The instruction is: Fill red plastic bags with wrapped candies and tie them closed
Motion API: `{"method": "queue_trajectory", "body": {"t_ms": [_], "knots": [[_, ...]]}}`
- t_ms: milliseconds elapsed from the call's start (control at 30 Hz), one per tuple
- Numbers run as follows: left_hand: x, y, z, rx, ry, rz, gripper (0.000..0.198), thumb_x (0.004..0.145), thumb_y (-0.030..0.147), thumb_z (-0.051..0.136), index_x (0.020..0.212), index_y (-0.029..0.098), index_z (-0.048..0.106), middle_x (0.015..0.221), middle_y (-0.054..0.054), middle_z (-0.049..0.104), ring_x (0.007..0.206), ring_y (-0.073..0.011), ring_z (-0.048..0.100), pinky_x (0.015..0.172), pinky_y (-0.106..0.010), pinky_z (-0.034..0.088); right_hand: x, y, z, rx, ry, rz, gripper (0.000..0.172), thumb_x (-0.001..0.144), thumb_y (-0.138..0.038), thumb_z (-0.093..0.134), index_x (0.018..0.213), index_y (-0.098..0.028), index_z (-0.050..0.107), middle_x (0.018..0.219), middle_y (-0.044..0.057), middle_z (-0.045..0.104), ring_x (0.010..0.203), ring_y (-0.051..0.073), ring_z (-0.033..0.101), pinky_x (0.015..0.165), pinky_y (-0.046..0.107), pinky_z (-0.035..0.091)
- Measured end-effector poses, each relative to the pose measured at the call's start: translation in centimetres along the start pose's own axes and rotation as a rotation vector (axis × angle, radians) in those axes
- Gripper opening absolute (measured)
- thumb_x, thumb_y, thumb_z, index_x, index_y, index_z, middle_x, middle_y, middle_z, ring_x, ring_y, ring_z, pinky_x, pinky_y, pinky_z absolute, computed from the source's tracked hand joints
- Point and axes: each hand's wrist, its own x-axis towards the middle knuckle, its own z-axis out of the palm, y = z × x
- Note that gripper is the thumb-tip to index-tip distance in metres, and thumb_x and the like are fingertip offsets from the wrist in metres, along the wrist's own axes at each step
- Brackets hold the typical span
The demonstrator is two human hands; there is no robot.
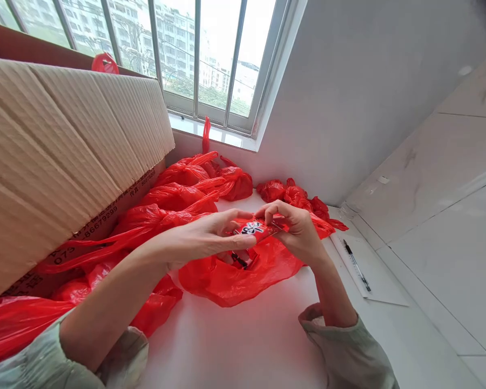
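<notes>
Between my two hands is a small red printed packet [254,227] with white and black lettering. My left hand [222,235] grips its left side, thumb along the near edge and fingers over the far side. At the right end, my right hand [294,227] pinches the packet's edge with bent fingers. Beneath the packet spreads an opened red plastic bag [243,283] on the white table. Inside its mouth, dark-and-red printed items show in part; my hands hide the rest.
Several knotted red plastic bags [186,175] crowd the left and back. A large cardboard box [76,135] stands at left. More red bags [289,192] lie by the back wall. On the right, a black pen [357,265] rests on a notebook [383,286]. A barred window [210,59] is behind.
</notes>
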Motion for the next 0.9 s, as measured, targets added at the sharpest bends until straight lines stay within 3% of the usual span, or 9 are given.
{"method": "queue_trajectory", "body": {"t_ms": [133,233,433,533,633,900], "knots": [[0.4,0.2,0.2,-0.043,-0.001,0.033,0.039,0.084,0.046,0.065,0.111,0.018,0.063,0.097,-0.006,0.071,0.085,-0.0196,0.068,0.073,-0.028,0.051,0.0,0.0,0.2,-0.148,0.051,-0.107,0.022,0.075,0.001,0.05,0.075,-0.021,0.051,0.111,0.004,0.062,0.094,0.016,0.061,0.076,0.029,0.052],[0.7,0.0,0.2,-0.018,0.019,0.064,0.029,0.082,0.04,0.068,0.098,0.017,0.065,0.092,-0.004,0.072,0.077,-0.0171,0.068,0.069,-0.025,0.049,-0.1,-0.2,0.2,-0.184,0.07,-0.091,0.024,0.08,-0.001,0.045,0.085,-0.022,0.055,0.12,0.005,0.058,0.106,0.017,0.06,0.082,0.029,0.052],[1.0,-0.5,0.2,0.136,0.132,0.114,0.025,0.08,0.039,0.067,0.095,0.019,0.062,0.083,-0.003,0.071,0.08,-0.0214,0.069,0.067,-0.028,0.05,-0.1,-0.1,-0.1,-0.044,0.119,0.19,0.018,0.097,-0.031,0.045,0.103,-0.024,0.061,0.092,0.002,0.066,0.086,0.015,0.065,0.077,0.028,0.052],[0.8,-0.4,0.4,0.357,0.195,0.115,0.023,0.079,0.038,0.067,0.091,0.02,0.065,0.076,0.0,0.069,0.075,-0.0195,0.066,0.066,-0.028,0.048,-0.1,-0.1,-0.1,0.156,0.005,0.289,0.026,0.092,-0.045,0.056,0.103,-0.023,0.064,0.086,0.002,0.067,0.076,0.015,0.064,0.067,0.027,0.051],[0.6,-0.2,0.4,0.442,0.228,0.113,0.022,0.079,0.037,0.067,0.093,0.02,0.068,0.079,0.0,0.072,0.077,-0.0194,0.067,0.068,-0.028,0.049,-0.1,-0.4,-0.1,0.254,-0.083,0.323,0.025,0.082,-0.044,0.069,0.088,-0.02,0.067,0.077,0.002,0.067,0.067,0.015,0.062,0.06,0.027,0.051],[0.6,0.1,0.6,0.388,0.331,0.198,0.017,0.079,0.036,0.067,0.081,0.02,0.074,0.077,0.0,0.075,0.073,-0.0173,0.068,0.063,-0.023,0.05,-0.1,-1.0,0.0,0.287,-0.042,0.301,0.017,0.082,-0.035,0.072,0.078,-0.019,0.068,0.07,0.0,0.066,0.061,0.012,0.059,0.059,0.026,0.049]]}}
